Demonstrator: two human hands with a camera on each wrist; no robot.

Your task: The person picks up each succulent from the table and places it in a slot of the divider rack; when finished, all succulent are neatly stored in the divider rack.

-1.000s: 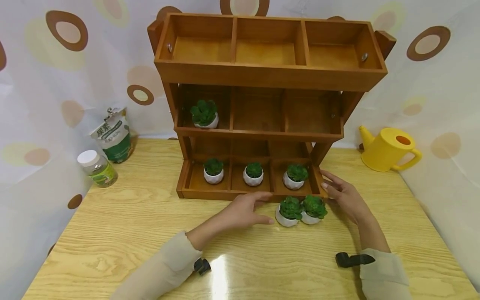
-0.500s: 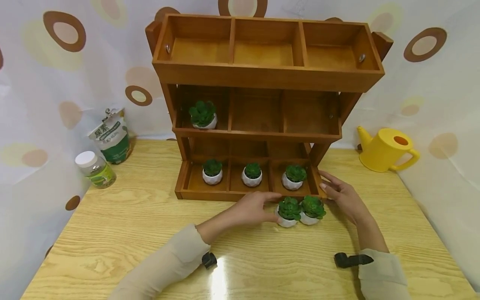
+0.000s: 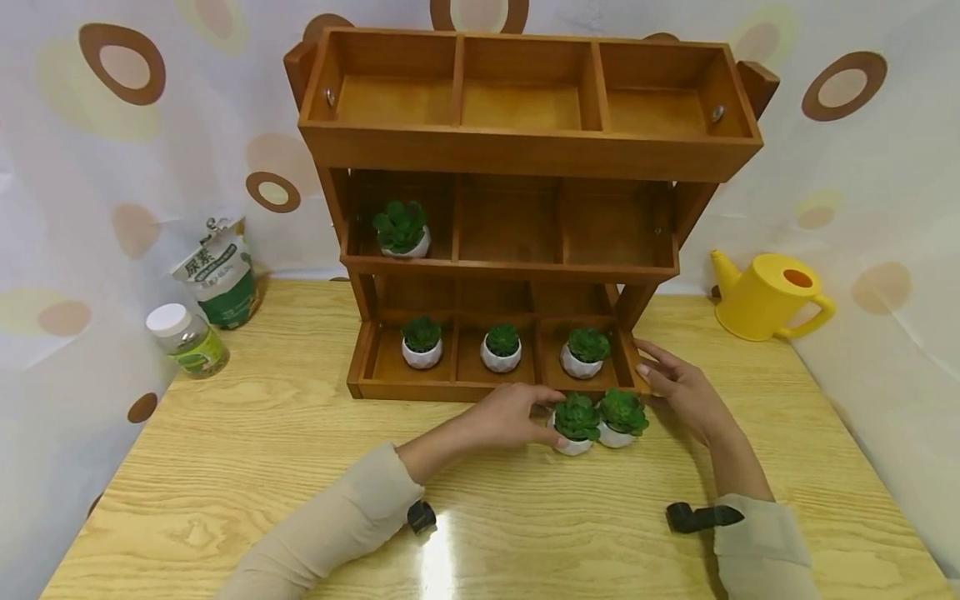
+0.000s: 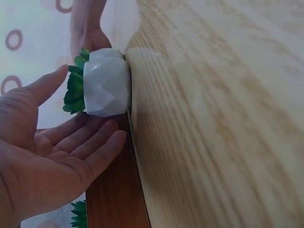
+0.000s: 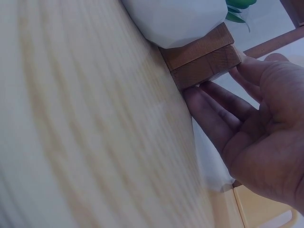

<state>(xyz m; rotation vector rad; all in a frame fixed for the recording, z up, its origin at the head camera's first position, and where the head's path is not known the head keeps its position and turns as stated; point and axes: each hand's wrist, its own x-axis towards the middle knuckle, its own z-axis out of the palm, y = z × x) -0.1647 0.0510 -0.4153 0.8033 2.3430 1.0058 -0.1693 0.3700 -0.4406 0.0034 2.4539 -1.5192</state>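
Two small potted succulents stand side by side on the table before the shelf's front right: a left one [image 3: 575,417] and a right one [image 3: 621,413]. My left hand [image 3: 506,418] reaches round the left pot, thumb in front and fingers behind. In the left wrist view its thumb and fingers [image 4: 97,140] stay spread beside the white faceted pot [image 4: 107,88]; firm contact cannot be made out. My right hand [image 3: 688,396] touches the right end of the brown wooden shelf [image 3: 491,271]; in the right wrist view the thumb and fingers [image 5: 213,109] rest against its wooden end [image 5: 206,66].
Three potted succulents sit in the bottom tier, one per compartment, including a middle one [image 3: 501,348]. Another potted succulent [image 3: 401,229] is in the middle tier's left compartment. A yellow watering can [image 3: 768,297] stands right; a white-lidded jar [image 3: 187,340] and green-white pouch [image 3: 221,279] stand left.
My left hand has moved right, its thumb and fingers coming round the left pot. The right hand keeps its place at the shelf's end. The head view has shifted slightly.
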